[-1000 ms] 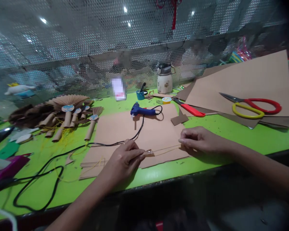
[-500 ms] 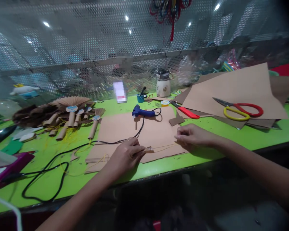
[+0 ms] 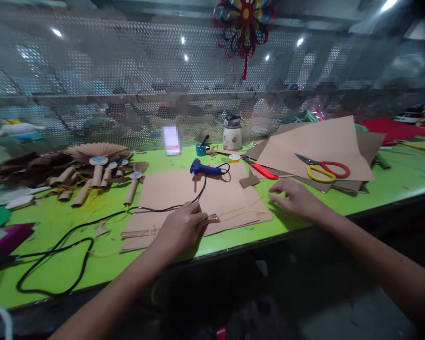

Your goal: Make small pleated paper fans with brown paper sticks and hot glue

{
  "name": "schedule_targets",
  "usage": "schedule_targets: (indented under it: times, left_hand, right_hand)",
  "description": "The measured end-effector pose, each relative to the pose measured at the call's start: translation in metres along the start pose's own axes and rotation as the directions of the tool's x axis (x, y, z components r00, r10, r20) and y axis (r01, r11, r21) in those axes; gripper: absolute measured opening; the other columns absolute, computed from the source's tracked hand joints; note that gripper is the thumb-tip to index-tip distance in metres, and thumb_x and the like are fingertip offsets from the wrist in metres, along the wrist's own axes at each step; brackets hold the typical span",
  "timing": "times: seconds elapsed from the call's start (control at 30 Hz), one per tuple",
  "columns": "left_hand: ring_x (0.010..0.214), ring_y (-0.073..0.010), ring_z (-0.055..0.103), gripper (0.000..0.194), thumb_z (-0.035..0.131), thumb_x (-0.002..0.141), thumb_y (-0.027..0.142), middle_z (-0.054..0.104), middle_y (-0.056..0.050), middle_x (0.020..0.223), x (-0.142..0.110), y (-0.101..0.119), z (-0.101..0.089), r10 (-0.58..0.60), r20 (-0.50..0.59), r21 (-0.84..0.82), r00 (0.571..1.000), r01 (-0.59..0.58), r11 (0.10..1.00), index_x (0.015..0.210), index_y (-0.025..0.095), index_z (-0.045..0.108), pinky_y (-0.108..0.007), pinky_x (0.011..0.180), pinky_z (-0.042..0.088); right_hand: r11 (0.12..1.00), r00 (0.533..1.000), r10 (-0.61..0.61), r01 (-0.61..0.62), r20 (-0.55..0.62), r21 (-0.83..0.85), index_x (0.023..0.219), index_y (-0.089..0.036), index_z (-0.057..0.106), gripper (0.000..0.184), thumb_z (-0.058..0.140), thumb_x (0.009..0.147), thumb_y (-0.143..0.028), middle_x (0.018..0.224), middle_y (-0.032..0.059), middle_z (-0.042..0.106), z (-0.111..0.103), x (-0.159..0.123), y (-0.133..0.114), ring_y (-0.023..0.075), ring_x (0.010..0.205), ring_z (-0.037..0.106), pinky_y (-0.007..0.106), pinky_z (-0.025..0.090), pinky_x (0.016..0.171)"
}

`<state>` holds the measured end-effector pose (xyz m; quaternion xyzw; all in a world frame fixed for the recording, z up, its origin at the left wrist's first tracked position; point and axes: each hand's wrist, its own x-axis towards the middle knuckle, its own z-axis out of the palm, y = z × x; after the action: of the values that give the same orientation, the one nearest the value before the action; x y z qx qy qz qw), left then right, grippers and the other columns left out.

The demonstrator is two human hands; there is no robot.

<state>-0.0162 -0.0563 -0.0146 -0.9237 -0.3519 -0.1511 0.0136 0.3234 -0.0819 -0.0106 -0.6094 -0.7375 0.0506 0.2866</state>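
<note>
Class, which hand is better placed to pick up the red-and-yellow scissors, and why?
Probably the right hand: it looks empty and is nearer the scissors, while the left hand pinches the small brown piece.

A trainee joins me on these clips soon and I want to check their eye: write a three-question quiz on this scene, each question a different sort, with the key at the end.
1. True or false: the right grip touches neither the glue gun nor the bottle.

2. Where do the red-and-yellow scissors lie?

3. What does the left grip hold?
A) The bottle
B) A small brown piece
C) The glue gun

Key: 1. True. 2. On the brown sheets at the right. 3. B.
</note>
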Motion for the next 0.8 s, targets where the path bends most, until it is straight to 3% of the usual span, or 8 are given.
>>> schedule_targets:
  times: [0.07, 0.17, 0.3, 0.43, 0.5, 0.57, 0.7, 0.8]
  left_hand:
    - [0.074, -0.0192, 0.052, 0.03, 0.047, 0.096, 0.025, 0.059, -0.007, 0.081, 0.0, 0.0, 0.002, 0.004, -0.022, 0.01, 1.0, -0.003, 1.0, 0.081, 0.017, 0.071, -0.031, 0.064, 0.038]
    - [0.078, -0.0206, 0.052, 0.032, 0.045, 0.097, 0.024, 0.059, -0.009, 0.081, -0.002, 0.0, 0.007, 0.006, -0.057, -0.007, 0.998, -0.006, 1.0, 0.079, 0.015, 0.07, -0.032, 0.067, 0.039]
    - [0.08, -0.0205, 0.051, 0.031, 0.044, 0.098, 0.025, 0.057, -0.009, 0.084, -0.004, -0.001, 0.012, -0.012, -0.092, -0.095, 0.996, 0.003, 0.996, 0.082, 0.014, 0.07, -0.032, 0.068, 0.04]
    - [0.077, -0.0196, 0.051, 0.035, 0.042, 0.099, 0.027, 0.054, -0.008, 0.083, -0.005, -0.003, 0.015, -0.026, -0.105, -0.135, 0.994, 0.012, 0.991, 0.082, 0.015, 0.069, -0.032, 0.067, 0.04]
    - [0.077, -0.0196, 0.051, 0.036, 0.04, 0.099, 0.029, 0.054, -0.008, 0.082, -0.005, -0.004, 0.015, -0.021, -0.112, -0.15, 0.993, 0.004, 0.989, 0.083, 0.015, 0.07, -0.032, 0.067, 0.04]
    - [0.077, -0.0199, 0.051, 0.036, 0.04, 0.099, 0.03, 0.054, -0.008, 0.082, -0.005, -0.004, 0.015, -0.017, -0.111, -0.16, 0.994, -0.001, 0.987, 0.085, 0.016, 0.07, -0.032, 0.068, 0.04]
    - [0.08, -0.0207, 0.053, 0.03, 0.043, 0.098, 0.03, 0.057, -0.008, 0.084, -0.005, -0.006, 0.015, -0.04, -0.119, -0.169, 0.992, 0.019, 0.985, 0.09, 0.016, 0.068, -0.032, 0.07, 0.041]
    - [0.079, -0.0207, 0.055, 0.025, 0.047, 0.097, 0.029, 0.057, -0.007, 0.082, -0.005, -0.008, 0.015, -0.053, -0.113, -0.162, 0.992, 0.034, 0.986, 0.087, 0.016, 0.066, -0.032, 0.07, 0.041]
  right_hand:
    - [0.983, 0.963, -0.124, 0.153, 0.238, -0.104, 0.085, -0.018, 0.066, 0.014, 0.058, 0.088, -0.03, 0.088, 0.0089, 0.064, 0.006, -0.008, -0.025, 0.0254, 0.086, 0.058, 0.035, 0.044, 0.073]
    - [0.961, 0.927, -0.147, 0.217, 0.346, -0.172, 0.08, -0.017, 0.061, 0.013, 0.053, 0.091, -0.019, 0.084, 0.0066, 0.061, 0.012, -0.014, -0.042, 0.0201, 0.078, 0.055, 0.029, 0.04, 0.066]
    - [0.925, 0.936, -0.157, 0.251, 0.315, -0.284, 0.076, -0.017, 0.057, 0.017, 0.049, 0.091, -0.011, 0.079, 0.0056, 0.059, 0.011, -0.014, -0.028, 0.0187, 0.073, 0.052, 0.028, 0.038, 0.064]
    - [0.848, 0.979, -0.142, 0.195, 0.144, -0.492, 0.078, -0.015, 0.059, 0.016, 0.049, 0.089, -0.009, 0.081, 0.011, 0.06, 0.005, -0.025, -0.003, 0.0258, 0.081, 0.052, 0.035, 0.04, 0.071]
    - [0.872, 0.992, -0.129, 0.111, -0.006, -0.476, 0.082, -0.013, 0.06, 0.013, 0.05, 0.089, -0.009, 0.085, 0.0132, 0.06, 0.002, -0.037, -0.002, 0.0273, 0.083, 0.052, 0.038, 0.042, 0.074]
    - [0.928, 0.98, -0.168, 0.12, -0.109, -0.351, 0.087, -0.013, 0.059, 0.011, 0.049, 0.091, -0.01, 0.086, 0.0118, 0.06, 0.003, -0.049, -0.013, 0.0257, 0.084, 0.053, 0.037, 0.043, 0.075]
    - [0.926, 0.928, -0.36, 0.368, 0.093, -0.09, 0.093, -0.014, 0.061, 0.014, 0.047, 0.095, -0.012, 0.092, 0.01, 0.06, 0.018, -0.059, -0.053, 0.0216, 0.087, 0.053, 0.032, 0.045, 0.074]
    - [0.87, 0.884, -0.429, 0.46, 0.186, -0.177, 0.09, -0.012, 0.063, 0.017, 0.046, 0.095, -0.01, 0.088, 0.0101, 0.061, 0.03, -0.048, -0.075, 0.022, 0.084, 0.051, 0.032, 0.044, 0.071]
